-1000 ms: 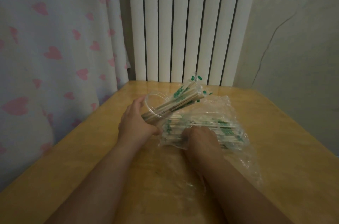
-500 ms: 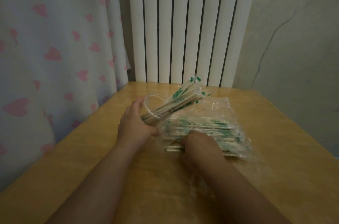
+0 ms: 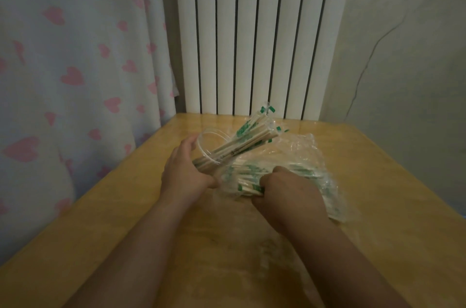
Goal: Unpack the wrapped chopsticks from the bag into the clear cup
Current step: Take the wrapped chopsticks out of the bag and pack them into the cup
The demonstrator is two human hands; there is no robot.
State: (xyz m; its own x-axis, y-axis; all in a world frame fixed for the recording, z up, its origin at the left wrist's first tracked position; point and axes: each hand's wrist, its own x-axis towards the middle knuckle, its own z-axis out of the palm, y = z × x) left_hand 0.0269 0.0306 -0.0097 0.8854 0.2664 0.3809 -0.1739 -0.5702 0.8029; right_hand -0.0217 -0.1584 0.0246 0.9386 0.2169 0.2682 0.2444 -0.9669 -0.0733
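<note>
Nearest the camera, two bare forearms reach out over the yellow wooden worktop. At the end of the right one, the right hand is knuckles-up, with fingers and thumb curled round a bunch of wrapped chopsticks, gripping them at the near-left end of the bag. Pale sticks in clear sleeves with green print poke out to the left of that fist. The bag itself is crinkled clear plastic and lies flat on the worktop, spreading away to the right of and beyond the right hand, with more green-printed sleeves showing through it.

Just beside it, the left hand wraps round the base of the clear cup, thumb towards the right hand and fingers up along the cup's far side. The cup is tipped over, its rim pointing away and to the right. A sheaf of chopsticks sits inside it and fans out past the rim, its green-tipped ends hanging above the bag's far edge. The two hands are close together, nearly touching.

Beyond both hands stands a white ribbed radiator. Left of it hangs a pale curtain with pink hearts, and to the right is a plain wall.
</note>
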